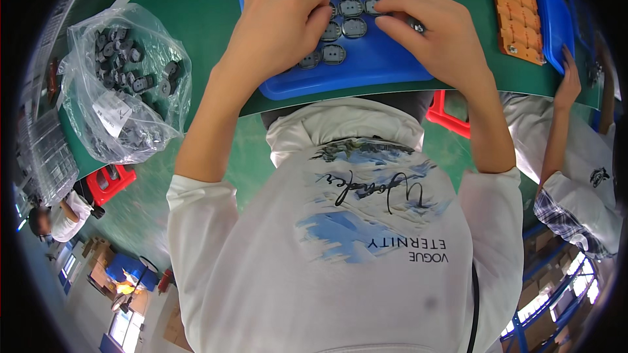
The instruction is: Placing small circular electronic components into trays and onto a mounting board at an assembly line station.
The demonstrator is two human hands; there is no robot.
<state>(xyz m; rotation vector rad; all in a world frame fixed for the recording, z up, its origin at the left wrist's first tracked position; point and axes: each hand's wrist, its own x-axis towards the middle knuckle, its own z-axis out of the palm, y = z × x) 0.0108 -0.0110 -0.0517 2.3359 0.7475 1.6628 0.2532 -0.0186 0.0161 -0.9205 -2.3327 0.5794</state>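
Note:
A blue tray lies before me on the green table. Rows of dark grey oval plastic parts sit in it. Over the tray's left side is my left hand, its fingers bent and thumb close to the index finger; anything in its grip is hidden. My right hand reaches in from the right, thumb and index finger at one grey oval part in the row. Another small dark part shows beneath that hand's palm.
A clear plastic bag of loose dark parts stands on the table at left. To the right lie an orange panel and a second blue tray, held by a co-worker's hand. Red stools stand below the table edge.

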